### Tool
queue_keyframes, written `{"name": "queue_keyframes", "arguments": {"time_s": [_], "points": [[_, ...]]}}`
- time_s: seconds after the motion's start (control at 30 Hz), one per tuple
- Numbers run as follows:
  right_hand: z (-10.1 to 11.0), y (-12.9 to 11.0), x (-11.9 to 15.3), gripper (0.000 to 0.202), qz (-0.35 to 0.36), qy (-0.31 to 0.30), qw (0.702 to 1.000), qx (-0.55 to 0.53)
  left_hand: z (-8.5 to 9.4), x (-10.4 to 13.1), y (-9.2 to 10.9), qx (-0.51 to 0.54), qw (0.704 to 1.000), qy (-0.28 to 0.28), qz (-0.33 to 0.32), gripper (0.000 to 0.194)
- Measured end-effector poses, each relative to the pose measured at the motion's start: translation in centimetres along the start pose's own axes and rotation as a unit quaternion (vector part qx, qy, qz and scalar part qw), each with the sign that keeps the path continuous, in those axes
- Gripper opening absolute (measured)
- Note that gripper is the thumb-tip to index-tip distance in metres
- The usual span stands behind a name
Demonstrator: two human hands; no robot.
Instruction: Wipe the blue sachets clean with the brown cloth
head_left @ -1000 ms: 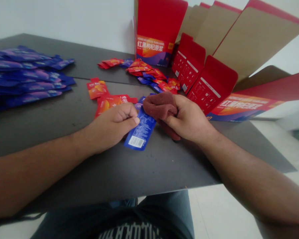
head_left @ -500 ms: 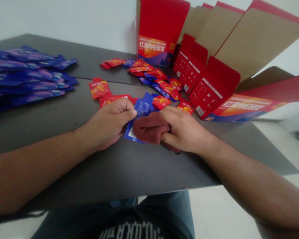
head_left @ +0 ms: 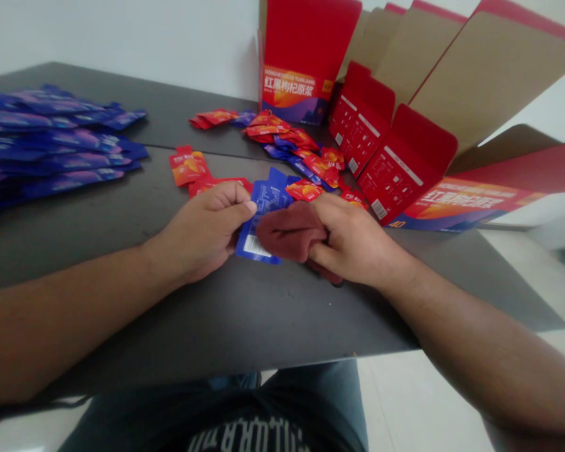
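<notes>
Blue sachet (head_left: 266, 199), printed side up, over the dark tabletop (head_left: 245, 320). Pinched by its left edge between thumb and curled fingers of the left hand (head_left: 214, 220), forearm (head_left: 108, 295) slanting in from the left. Clenched in the right hand (head_left: 355, 242), bunched brown cloth (head_left: 294, 231) over the sachet's right side.

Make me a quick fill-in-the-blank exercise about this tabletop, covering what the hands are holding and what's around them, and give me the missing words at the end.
1. The left hand holds a sachet whose main colour is ____.
2. The brown cloth is gripped by the person's ____ hand.
3. The striped patch on a white background, printed near the sachet's lower end, is a ____.
4. The stack of blue packets lies on the ____ side of the table.

Missing words: blue; right; barcode; left.
</notes>
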State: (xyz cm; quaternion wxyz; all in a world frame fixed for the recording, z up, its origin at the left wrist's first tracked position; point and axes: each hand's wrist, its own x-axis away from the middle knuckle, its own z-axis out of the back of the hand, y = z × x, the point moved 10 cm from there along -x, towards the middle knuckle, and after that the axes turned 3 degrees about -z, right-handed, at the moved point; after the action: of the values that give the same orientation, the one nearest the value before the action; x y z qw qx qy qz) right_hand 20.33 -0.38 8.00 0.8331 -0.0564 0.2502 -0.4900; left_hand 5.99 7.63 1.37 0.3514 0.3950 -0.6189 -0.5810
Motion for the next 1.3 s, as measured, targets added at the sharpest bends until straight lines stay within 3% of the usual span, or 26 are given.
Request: {"name": "queue_keyframes", "arguments": {"time_s": [0.1,0.23,0.4,0.53,0.73,0.9,1.1,1.23,1.3], "points": [[0.0,-0.1,0.0,0.015,0.006,0.003,1.000,-0.003,0.4,0.2,-0.4,0.030,0.999,0.032,0.028,0.021],[-1.7,-2.2,0.5,0.009,0.086,-0.079,0.993,-0.035,0.6,0.2,-0.1,0.014,0.999,0.042,0.015,0.021],[-1.1,-1.4,0.3,0.011,0.037,-0.043,0.998,-0.012,1.0,0.2,0.1,0.036,0.998,0.051,0.001,0.020],[-1.9,-2.4,0.6,0.010,0.059,-0.079,0.995,-0.005,1.1,0.3,0.1,-0.013,0.999,0.032,-0.023,0.019],[0.0,-1.1,0.4,0.011,-0.018,0.026,0.998,0.056,1.2,0.6,0.3,-0.107,0.991,0.012,-0.077,0.017],[-1.9,-3.3,1.0,0.019,0.048,-0.061,0.996,0.039,1.0,1.0,1.1,-0.189,0.979,-0.003,-0.082,0.019],[-1.3,-2.4,0.7,0.016,0.000,-0.023,0.999,0.047,0.9,0.9,1.6,-0.206,0.973,-0.005,-0.100,0.018],[-2.6,-4.0,1.1,0.018,0.071,-0.074,0.994,0.042,0.6,1.2,2.6,-0.243,0.964,-0.003,-0.106,0.018],[-2.6,-4.3,1.2,0.020,0.079,-0.071,0.994,0.028,0.5,1.3,3.0,-0.235,0.966,-0.005,-0.107,0.019]]}}
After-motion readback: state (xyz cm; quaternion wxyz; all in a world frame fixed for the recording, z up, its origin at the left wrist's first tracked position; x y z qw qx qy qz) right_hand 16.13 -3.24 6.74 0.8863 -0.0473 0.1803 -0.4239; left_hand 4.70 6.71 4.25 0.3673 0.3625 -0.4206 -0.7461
